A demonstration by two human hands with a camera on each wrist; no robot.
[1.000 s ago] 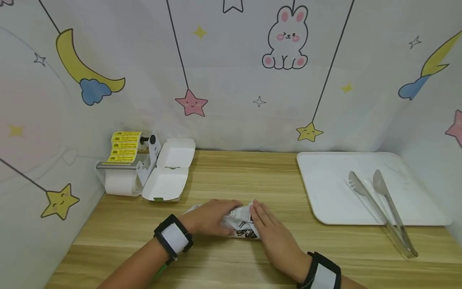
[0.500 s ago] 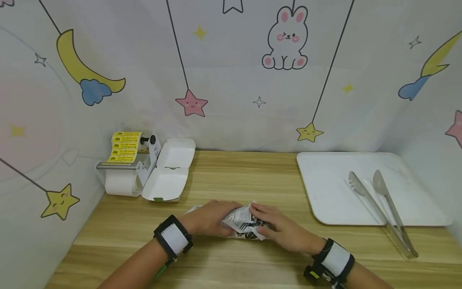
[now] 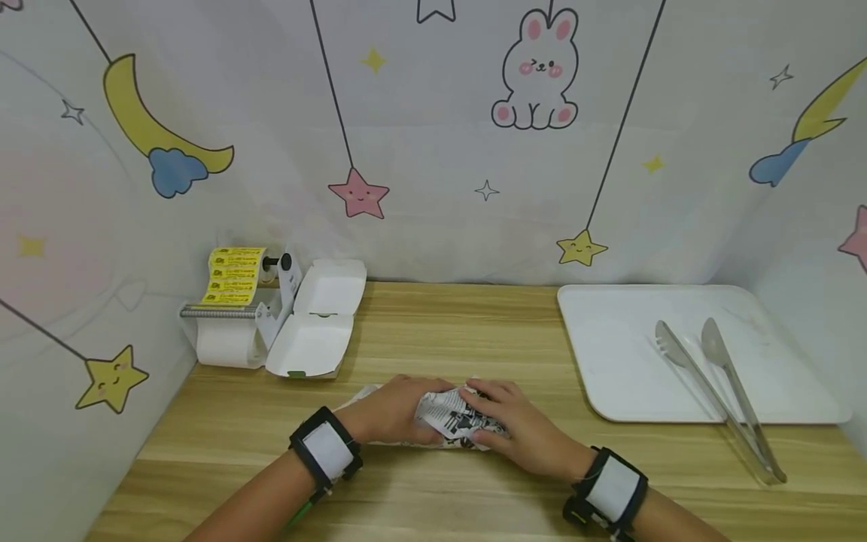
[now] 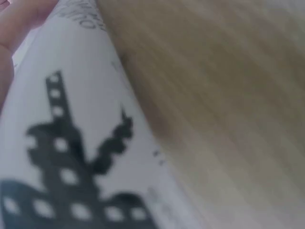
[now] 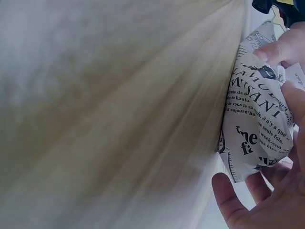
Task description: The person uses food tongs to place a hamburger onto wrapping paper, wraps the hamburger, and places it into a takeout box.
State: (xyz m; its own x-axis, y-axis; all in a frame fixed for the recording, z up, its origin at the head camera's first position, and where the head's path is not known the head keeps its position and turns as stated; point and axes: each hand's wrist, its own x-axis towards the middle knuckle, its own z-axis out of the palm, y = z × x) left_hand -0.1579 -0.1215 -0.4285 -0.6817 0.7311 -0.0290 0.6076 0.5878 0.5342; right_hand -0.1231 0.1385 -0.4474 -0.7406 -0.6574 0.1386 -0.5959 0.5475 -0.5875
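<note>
A bundle wrapped in newspaper-print paper (image 3: 443, 414) lies crosswise on the wooden table, and what is inside is hidden. My left hand (image 3: 389, 410) grips it from above at the left, its thumb on the near side. At the right end my right hand (image 3: 518, 427) holds the gathered paper, fingers over the top and thumb on the near side. The right wrist view shows the folded end of the paper (image 5: 255, 109) between both hands, with the right hand's fingers (image 5: 231, 200) around its lower tip. Close up in the left wrist view runs the printed paper side (image 4: 95, 143).
An open white carton (image 3: 314, 339) stands at the back left beside a label dispenser (image 3: 233, 312) with yellow labels. On the right, metal tongs (image 3: 721, 403) lie across a white tray (image 3: 612, 354), their joined end over the wooden table (image 3: 460, 324). A printed wall backs the table.
My right hand, earlier flat against the bundle's end with straight fingers, has turned and now curls over the folded paper there. The left hand has stayed in place.
</note>
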